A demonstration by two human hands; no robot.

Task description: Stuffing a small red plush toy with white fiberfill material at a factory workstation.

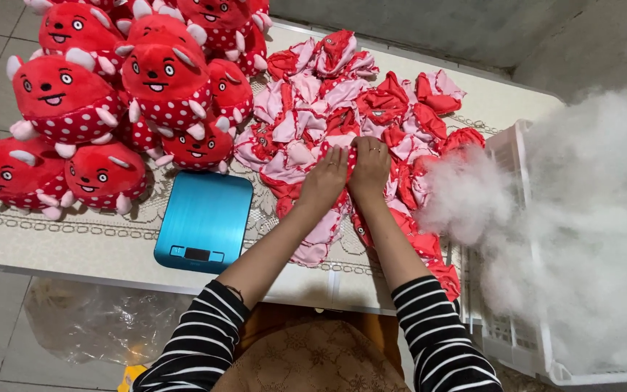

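At table centre, both hands met on one unstuffed skin.
Left hand (324, 178) and right hand (370, 165) pinched the red-and-pink skin (348, 154), its pile (342, 101) stretching toward twelve o'clock.

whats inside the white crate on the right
The white crate is heaped with fluffy white stuffing, which spills over its near rim toward the pile of unstuffed red toy skins. The stuffing covers the crate's bottom and anything beneath it.
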